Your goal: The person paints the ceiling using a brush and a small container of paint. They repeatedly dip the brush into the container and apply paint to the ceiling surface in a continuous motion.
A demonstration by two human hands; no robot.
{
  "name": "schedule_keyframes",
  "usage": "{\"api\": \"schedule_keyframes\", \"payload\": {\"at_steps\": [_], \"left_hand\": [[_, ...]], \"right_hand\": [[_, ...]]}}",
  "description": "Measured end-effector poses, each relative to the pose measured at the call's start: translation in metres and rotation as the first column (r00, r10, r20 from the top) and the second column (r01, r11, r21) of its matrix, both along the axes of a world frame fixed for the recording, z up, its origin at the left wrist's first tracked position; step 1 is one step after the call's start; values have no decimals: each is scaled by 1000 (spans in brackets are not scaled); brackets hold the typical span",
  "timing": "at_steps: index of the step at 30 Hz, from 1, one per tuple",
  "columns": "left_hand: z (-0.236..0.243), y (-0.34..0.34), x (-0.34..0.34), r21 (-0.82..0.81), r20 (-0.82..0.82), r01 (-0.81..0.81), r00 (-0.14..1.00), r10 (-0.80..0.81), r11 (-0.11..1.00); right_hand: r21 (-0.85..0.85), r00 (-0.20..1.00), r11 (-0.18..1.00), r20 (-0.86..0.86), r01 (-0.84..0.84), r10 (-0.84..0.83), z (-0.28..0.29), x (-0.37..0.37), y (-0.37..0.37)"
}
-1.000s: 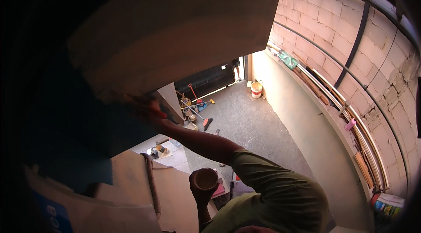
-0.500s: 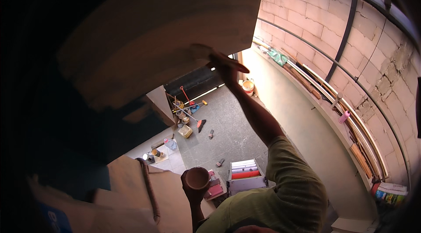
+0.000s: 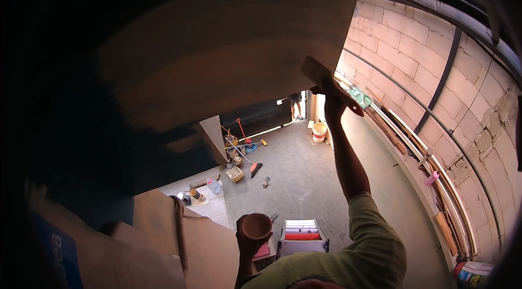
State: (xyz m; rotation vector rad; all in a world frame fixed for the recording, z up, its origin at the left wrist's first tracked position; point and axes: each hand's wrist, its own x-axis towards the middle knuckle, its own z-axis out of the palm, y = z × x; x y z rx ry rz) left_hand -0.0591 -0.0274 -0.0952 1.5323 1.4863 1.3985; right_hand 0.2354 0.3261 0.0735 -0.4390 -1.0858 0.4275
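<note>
In my raised right hand (image 3: 333, 103) is a wide flat paintbrush (image 3: 315, 70), gripped around its handle, whose end sticks out past the fingers. The bristles lie close to the right edge of a large overhead panel (image 3: 228, 66), brown in its middle and dark blue-green at the left. I cannot tell whether they touch it. Low in the middle, my left hand (image 3: 246, 241) is wrapped around a round brown cup (image 3: 256, 227) held upright. Its inside looks brown; how full it is does not show.
Below stands a stepladder (image 3: 301, 229) with a red step. Brooms (image 3: 255, 168), a white bucket (image 3: 319, 132) and a bottle (image 3: 214, 186) are on the floor. Along the right block wall (image 3: 413, 39), pipes and wood strips (image 3: 418, 153) lie on a ledge. A person (image 3: 296, 105) stands at the far doorway.
My right hand has carried the brush to the right, toward the panel's edge. The whole view has shifted a little, and a person's legs now show at the doorway. The cup stays in my left hand.
</note>
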Motion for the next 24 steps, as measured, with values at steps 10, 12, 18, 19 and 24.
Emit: {"api": "schedule_keyframes", "payload": {"at_steps": [10, 12, 18, 19, 24], "left_hand": [[-15, 9, -13, 9, -20, -57, 998, 57, 998], [-14, -3, -16, -7, 9, -98, 995, 98, 995], [-4, -12, -19, -10, 49, -120, 991, 121, 993], [-5, -17, -19, -17, 73, -135, 988, 136, 991], [10, -4, -2, 47, 115, -25, 993, 20, 999]], "right_hand": [[394, 876, 783, 225, -482, 426, 47, -436, -65], [261, 802, 763, 283, -592, 526, 43, -465, -67], [68, 782, 895, 519, -440, 345, 53, -399, -37], [156, 856, 934, 469, -321, 216, 54, -368, -48], [11, 934, 982, 311, -188, 175, 42, -146, -6]]}}
